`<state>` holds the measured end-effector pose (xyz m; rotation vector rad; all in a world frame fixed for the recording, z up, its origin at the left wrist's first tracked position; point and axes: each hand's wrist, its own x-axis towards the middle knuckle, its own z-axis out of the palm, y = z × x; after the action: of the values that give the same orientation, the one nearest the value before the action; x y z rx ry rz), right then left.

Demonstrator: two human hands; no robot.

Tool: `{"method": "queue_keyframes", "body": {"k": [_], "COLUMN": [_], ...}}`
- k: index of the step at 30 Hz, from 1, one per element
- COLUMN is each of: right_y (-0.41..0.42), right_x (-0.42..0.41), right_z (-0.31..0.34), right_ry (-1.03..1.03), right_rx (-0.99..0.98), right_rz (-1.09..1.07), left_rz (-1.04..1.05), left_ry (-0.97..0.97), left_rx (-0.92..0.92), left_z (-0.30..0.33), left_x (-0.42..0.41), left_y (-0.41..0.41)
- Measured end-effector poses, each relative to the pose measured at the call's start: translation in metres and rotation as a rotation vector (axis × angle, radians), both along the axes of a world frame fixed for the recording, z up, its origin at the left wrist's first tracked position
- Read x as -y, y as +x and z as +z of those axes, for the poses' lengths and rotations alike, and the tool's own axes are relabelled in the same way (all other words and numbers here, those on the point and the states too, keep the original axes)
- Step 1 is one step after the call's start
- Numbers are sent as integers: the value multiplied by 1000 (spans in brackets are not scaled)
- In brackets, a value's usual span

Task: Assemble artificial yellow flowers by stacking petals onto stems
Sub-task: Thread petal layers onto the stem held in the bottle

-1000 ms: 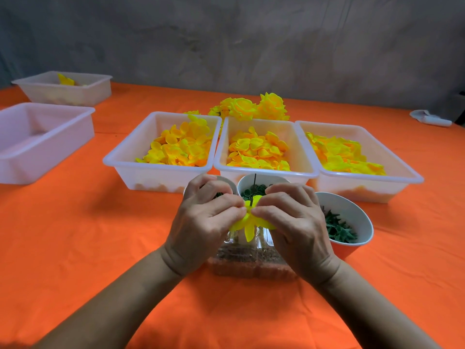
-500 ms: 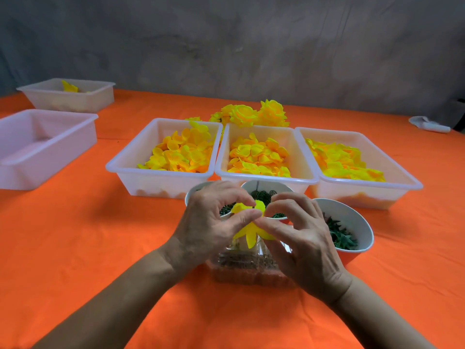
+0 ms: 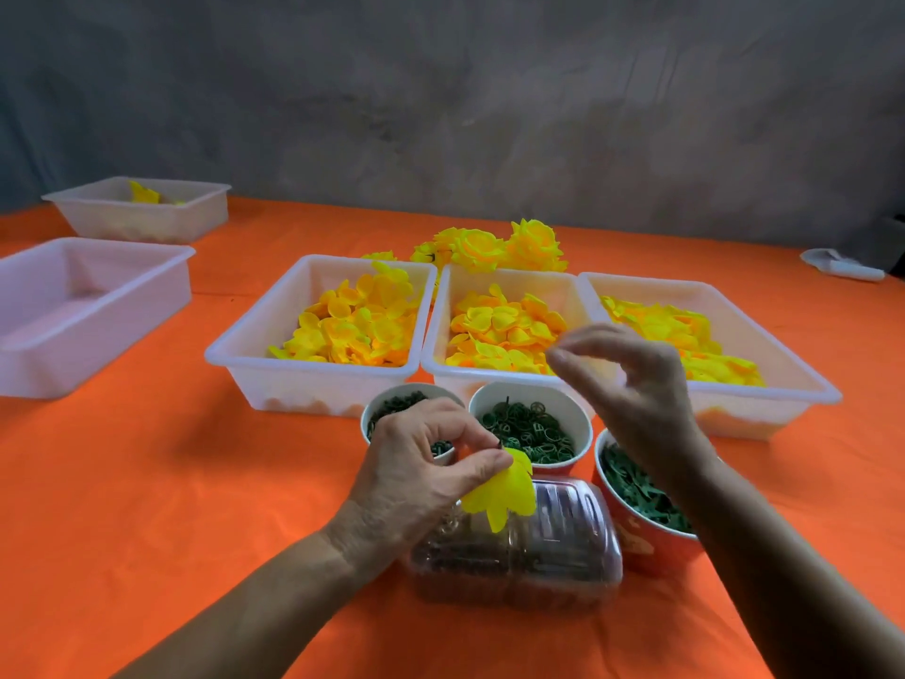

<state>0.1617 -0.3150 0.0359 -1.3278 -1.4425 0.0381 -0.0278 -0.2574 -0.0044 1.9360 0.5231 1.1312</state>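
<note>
My left hand (image 3: 418, 470) pinches a thin dark stem with a yellow petal layer (image 3: 502, 492) hanging from it, just above a clear plastic container (image 3: 548, 556). My right hand (image 3: 631, 384) is raised over the middle petal tray (image 3: 504, 330), fingers curled and apart, holding nothing. Three white trays hold loose yellow petals: left tray (image 3: 343, 330), middle tray, right tray (image 3: 685, 345). Finished yellow flowers (image 3: 489, 245) lie behind the trays.
Three cups of green parts stand before the trays: left cup (image 3: 392, 409), middle cup (image 3: 529, 428), right cup (image 3: 641, 502). An empty white bin (image 3: 73, 306) and a farther bin (image 3: 142, 213) sit at left. A white object (image 3: 840, 267) lies far right.
My right hand has let go of the petal and lifted up and right toward the middle tray. My left hand keeps the stem with the petal, which now tilts downward.
</note>
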Motion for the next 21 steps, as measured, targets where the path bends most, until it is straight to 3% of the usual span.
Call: {"method": "queue_keyframes", "body": {"k": [3, 6, 9, 11, 14, 21], "right_y": [22, 36, 39, 36, 31, 56], "right_x": [-62, -118, -156, -170, -176, -162], "right_z": [3, -6, -23, -33, -38, -31], "right_ry": [-291, -660, -930, -980, -940, -902], "right_rx": [55, 201, 447, 562, 549, 325], "right_rz": [-188, -237, -250, -301, -391, -249], "left_rz": [14, 15, -1, -21, -43, -30], "left_ry": [58, 39, 6, -40, -68, -33], "left_rx": [-1, -9, -15, 4, 5, 16], "left_z": [-1, -1, -3, -3, -4, -6], "left_x": [0, -2, -3, -3, -2, -2], "left_y": [0, 0, 0, 0, 0, 0]}}
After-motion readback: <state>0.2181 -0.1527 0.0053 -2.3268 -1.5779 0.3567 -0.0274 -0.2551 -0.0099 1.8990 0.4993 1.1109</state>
